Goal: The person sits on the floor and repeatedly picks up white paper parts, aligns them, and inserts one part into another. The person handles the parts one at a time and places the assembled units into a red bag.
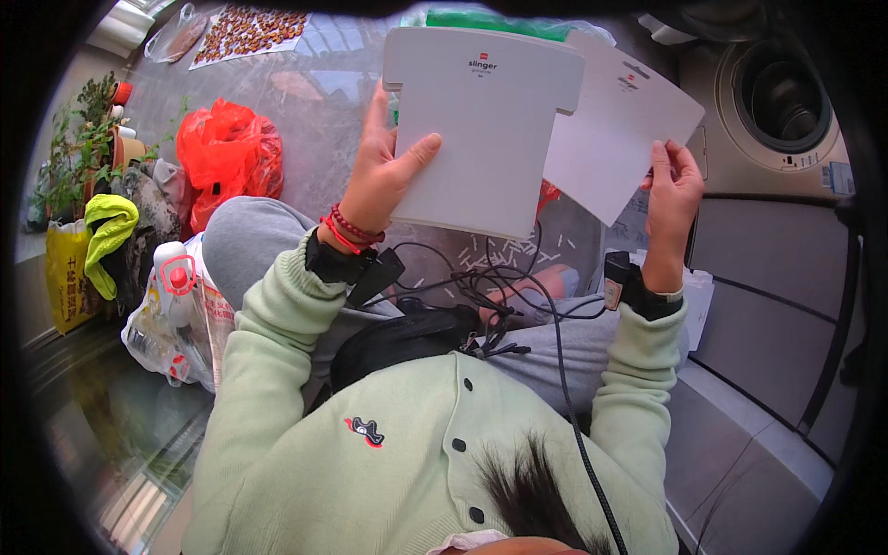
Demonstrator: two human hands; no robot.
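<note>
My left hand (375, 171) grips a stack of white cardboard cards (490, 139) by its left edge, the thumb on the front face and fingers partly hidden behind. The stack has notched sides and a small printed mark near the top. My right hand (673, 190) pinches a single white card (615, 134), with a hanging slot at its top, by its lower right edge. This card is tilted and partly covered by the stack. Wrist straps with black devices sit on both my wrists. Something green (499, 22) in clear plastic shows behind the stack.
Black cables (495, 282) cross my lap above a black pouch (407, 342). Small white strips (566, 245) lie scattered on the floor. A red plastic bag (229, 157), potted plants (88, 148) and a bagged white bottle (176, 287) stand left; a front-loading washing machine (731, 139) stands right.
</note>
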